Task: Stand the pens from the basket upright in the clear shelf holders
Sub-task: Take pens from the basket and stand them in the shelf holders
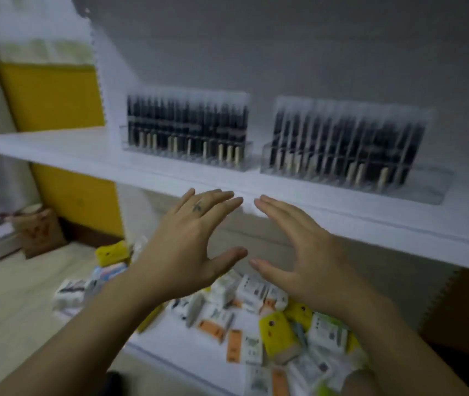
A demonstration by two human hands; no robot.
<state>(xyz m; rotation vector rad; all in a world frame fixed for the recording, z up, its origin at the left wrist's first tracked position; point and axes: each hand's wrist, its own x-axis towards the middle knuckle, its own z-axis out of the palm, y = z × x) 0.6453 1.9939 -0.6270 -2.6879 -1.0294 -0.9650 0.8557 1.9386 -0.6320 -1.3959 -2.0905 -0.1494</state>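
both hands are raised side by side in front of the shelving, backs to the camera, and neither grips anything. the left hand point(190, 241) has its fingers straight and slightly spread, thumb out to the side, with a small dark mark point(197, 207) on one finger. the right hand point(299, 247) is likewise flat and relaxed, fingers together, thumb pointing toward the left thumb; the two thumbs are near each other but apart, as are the fingertips. the fingertips of both hands lie level with the front edge of the white shelf point(56, 147); whether they touch it cannot be told, as the picture is blurred. on that shelf stand two clear holders, just beside each other: the left clear holder point(187, 160) and the right clear holder point(416, 185). both are packed with dark pens point(187, 121) standing upright in rows, some with pale lower ends showing through the front walls; the pens in the right holder lean slightly. the far right end of the right holder shows bare plastic. below the hands a lower shelf point(187, 350) carries a loose scatter of small packets point(279, 335) in white, yellow and orange. to the left a yellow panel point(50, 95) rises behind the shelf, and a brown paper bag point(37, 232) sits on the floor beside it.
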